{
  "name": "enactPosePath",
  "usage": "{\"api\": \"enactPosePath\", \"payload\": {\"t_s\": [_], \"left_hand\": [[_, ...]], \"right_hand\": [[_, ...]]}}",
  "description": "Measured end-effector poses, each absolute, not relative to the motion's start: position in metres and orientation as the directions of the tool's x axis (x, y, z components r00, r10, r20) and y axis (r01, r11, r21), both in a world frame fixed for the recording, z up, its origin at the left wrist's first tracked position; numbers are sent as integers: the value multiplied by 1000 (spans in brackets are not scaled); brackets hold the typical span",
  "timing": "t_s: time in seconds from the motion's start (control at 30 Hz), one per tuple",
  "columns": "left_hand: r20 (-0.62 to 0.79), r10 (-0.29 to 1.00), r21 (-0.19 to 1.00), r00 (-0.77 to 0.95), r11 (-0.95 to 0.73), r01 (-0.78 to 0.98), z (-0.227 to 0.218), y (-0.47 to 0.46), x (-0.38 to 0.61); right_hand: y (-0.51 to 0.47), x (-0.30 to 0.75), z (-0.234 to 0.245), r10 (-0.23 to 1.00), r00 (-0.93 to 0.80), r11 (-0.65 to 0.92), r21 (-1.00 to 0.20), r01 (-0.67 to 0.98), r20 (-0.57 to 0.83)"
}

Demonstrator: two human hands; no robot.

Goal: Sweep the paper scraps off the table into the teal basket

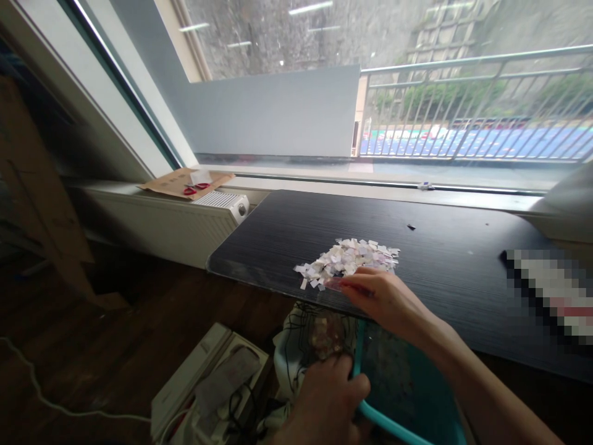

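Observation:
A pile of small white and pale paper scraps [349,256] lies near the front edge of the black table [445,247]. My right hand [382,295] is closed, pinching a thin, see-through reddish strip [334,283] flat against the near side of the pile. Below the table edge, my left hand [324,392] is closed around the near side of a see-through container [327,335], with pale and brownish bits showing through. Whether it is a bag or a cup I cannot tell. The left thumb is beside the rim of a teal bin [393,426].
Red-handled scissors [197,188] rest on brown paper [164,183] over the radiator [194,228]. A white box with cables [217,377] stands on the floor, bottom left. Dark wires [291,352] hang beside the bin. A blurred-out object [551,290] lies at the table's right.

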State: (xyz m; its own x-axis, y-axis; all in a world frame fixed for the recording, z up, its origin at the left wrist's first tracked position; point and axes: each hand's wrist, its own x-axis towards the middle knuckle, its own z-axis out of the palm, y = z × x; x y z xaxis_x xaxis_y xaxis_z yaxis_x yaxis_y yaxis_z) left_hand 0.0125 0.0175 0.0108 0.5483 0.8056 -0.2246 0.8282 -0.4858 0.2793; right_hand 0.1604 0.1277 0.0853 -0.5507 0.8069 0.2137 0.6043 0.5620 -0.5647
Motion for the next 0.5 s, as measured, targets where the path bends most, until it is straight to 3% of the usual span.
{"api": "enactPosePath", "payload": {"t_s": [0.5], "left_hand": [[-218,810,254,545,-492,832,7,19,10]], "right_hand": [[113,158,86,766,-629,580,-565,587,133]]}}
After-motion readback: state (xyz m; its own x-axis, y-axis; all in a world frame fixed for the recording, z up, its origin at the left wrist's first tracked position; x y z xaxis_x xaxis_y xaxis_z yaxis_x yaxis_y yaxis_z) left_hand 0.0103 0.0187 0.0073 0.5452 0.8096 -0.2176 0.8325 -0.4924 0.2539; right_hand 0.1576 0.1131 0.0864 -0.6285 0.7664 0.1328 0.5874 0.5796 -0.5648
